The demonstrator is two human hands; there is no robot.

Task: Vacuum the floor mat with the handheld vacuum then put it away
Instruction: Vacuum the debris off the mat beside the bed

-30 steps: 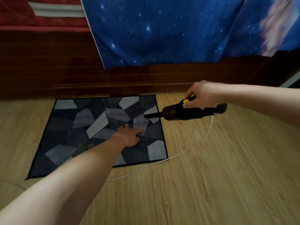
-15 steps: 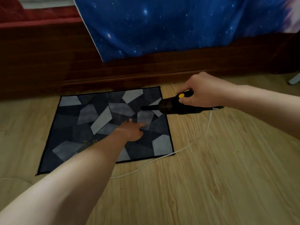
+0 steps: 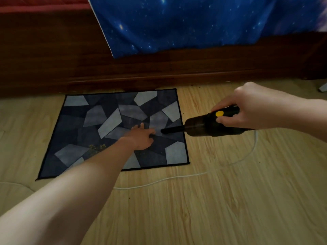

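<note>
1. Left hand (image 3: 141,137) rests flat on the floor mat (image 3: 99,121), fingers straight.
2. Right hand (image 3: 247,106) grips the handheld vacuum (image 3: 208,127) at the mat's 3 o'clock edge, nozzle pointing to 9.
3. Crumbs (image 3: 96,147) sit around the mat's 8 o'clock.

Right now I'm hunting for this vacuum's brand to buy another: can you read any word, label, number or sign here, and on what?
None can be read. The handheld vacuum shows only a plain yellow button, no brand or number; the right hand covers part of its body. The floor mat bears only grey and blue shapes, the blue cloth only stars.
</note>
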